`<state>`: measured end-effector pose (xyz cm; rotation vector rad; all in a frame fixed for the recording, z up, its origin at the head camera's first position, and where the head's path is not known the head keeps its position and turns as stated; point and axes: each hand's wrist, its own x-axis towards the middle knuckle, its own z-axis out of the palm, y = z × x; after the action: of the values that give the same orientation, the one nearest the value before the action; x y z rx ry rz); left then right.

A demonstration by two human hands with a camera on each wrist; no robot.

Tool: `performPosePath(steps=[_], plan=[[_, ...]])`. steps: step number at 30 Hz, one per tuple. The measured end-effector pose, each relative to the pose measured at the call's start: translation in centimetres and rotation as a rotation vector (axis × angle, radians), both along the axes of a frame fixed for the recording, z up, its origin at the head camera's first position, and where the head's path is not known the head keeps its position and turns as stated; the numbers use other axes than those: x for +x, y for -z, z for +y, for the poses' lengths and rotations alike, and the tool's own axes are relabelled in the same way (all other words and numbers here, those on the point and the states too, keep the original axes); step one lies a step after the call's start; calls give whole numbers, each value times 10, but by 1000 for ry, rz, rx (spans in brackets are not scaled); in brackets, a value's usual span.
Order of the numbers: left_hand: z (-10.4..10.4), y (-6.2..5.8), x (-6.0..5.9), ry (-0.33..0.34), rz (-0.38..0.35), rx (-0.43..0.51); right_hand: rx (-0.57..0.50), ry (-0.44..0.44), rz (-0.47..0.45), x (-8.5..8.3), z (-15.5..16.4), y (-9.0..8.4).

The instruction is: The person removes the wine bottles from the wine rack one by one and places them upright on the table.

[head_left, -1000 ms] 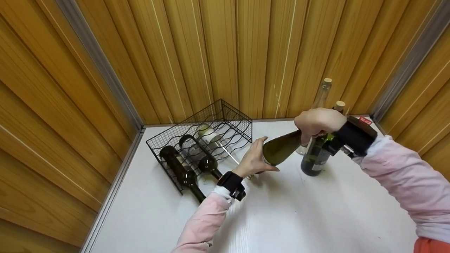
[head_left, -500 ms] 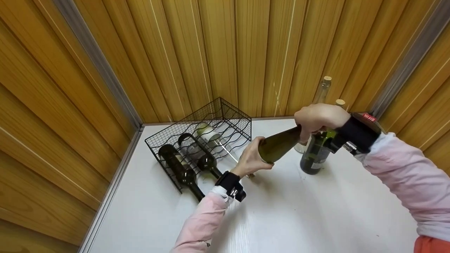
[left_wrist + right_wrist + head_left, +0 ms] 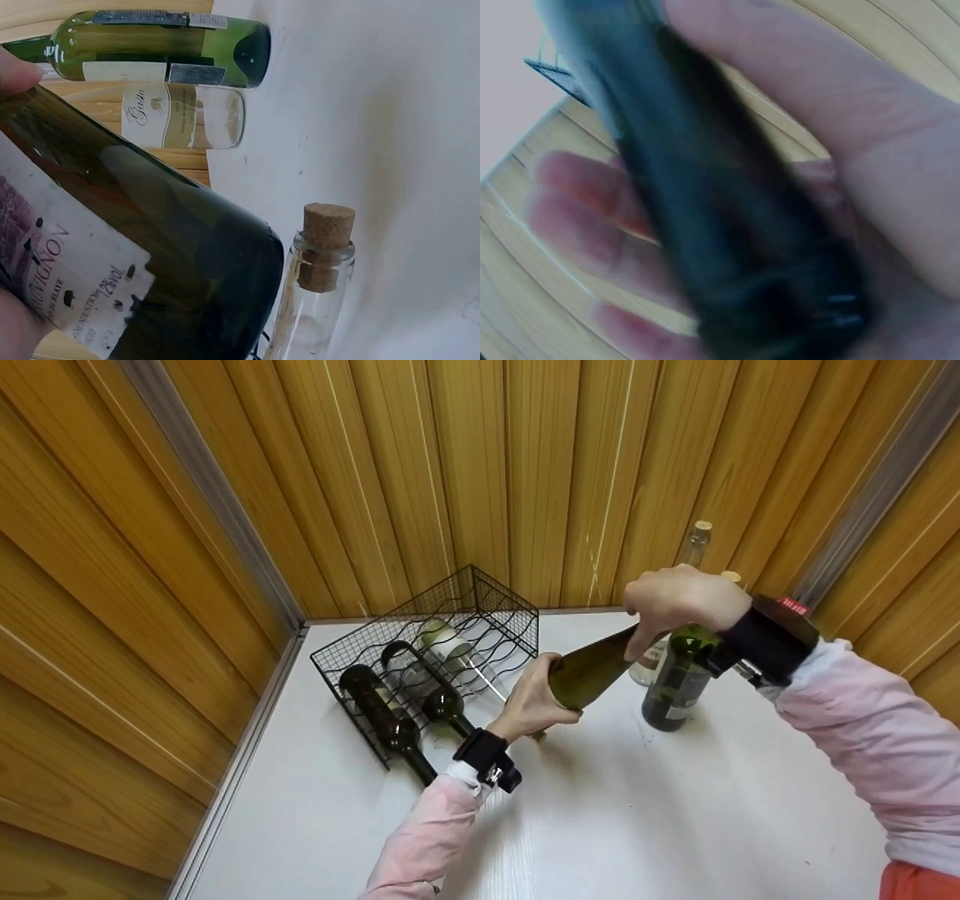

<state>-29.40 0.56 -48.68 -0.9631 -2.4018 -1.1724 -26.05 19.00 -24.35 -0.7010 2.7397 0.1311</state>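
Passable across the near tabletop [image 3: 660, 825]; blocked right of the held bottle [image 3: 589, 669] by two upright bottles [image 3: 677, 686], left by the loaded rack [image 3: 508, 613].

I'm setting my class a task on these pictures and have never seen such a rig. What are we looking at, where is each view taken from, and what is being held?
There is no machine: a person works with bare hands. The head view, from a head-worn camera, looks forward and down. The two wrist views each show that hand's work; the right one is blurred.

On the white table, a black wire rack bears two dark wine bottles and a clear bottle, lying down. To its right stand a corked green bottle and a taller-looking corked clear one.

The right hand grips the tilted olive-green wine bottle by its neck; the left hand holds its base end.
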Motion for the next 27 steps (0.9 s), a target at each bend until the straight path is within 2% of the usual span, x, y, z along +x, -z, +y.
performPosePath(steps=[3,6,12,15,17,20,23,27], plan=[[1,-2,2,-14,-15,18,-91,-15,116,-1,-1,-7],[2,-2,4,-31,-46,65,-256,-29,210,-4,0,-10],[5,-2,11,-77,-114,200,-738,-39,472,-9,6,-3],[8,-4,14,-93,-153,270,-973,10,554,-10,7,3],[10,-7,18,-108,-180,297,-1092,64,549,-10,7,9],[13,-10,25,-132,-229,326,-1215,151,480,-9,6,20],[17,-12,32,-143,-287,350,-1276,199,400,-9,3,34],[21,-11,41,-143,-362,398,-1301,212,320,-11,-6,53]])
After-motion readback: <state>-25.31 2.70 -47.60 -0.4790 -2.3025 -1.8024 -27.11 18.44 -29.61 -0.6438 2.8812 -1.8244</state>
